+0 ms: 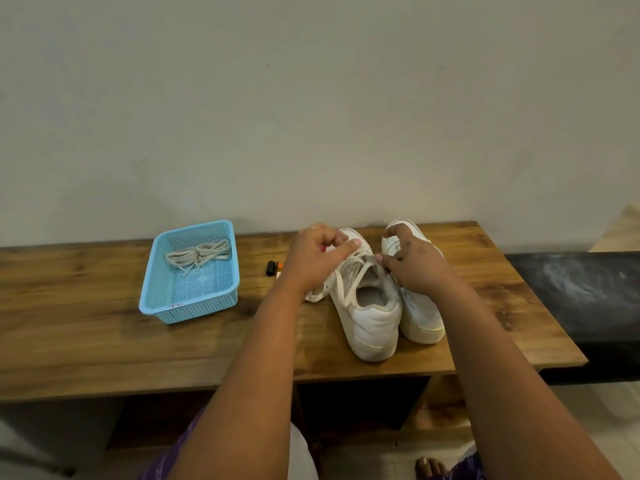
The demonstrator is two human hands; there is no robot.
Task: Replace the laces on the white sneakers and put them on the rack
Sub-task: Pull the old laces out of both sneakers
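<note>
Wooden bench: laces in blue basket, both hands pinching sneaker lace.

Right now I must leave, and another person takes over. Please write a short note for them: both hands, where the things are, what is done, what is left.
Left hand: pinches the lace over the near sneaker.
Right hand: fingers curled on the same lace at the eyelets.
Second sneaker stands beside it on the wooden bench, touching.
Blue basket, to the left, holds a bundle of laces.
Done: the near sneaker's lace is loosened and partly out.
Left: finish this lace, fit new laces to both sneakers, put them on the rack. No rack is clearly in view.
</note>
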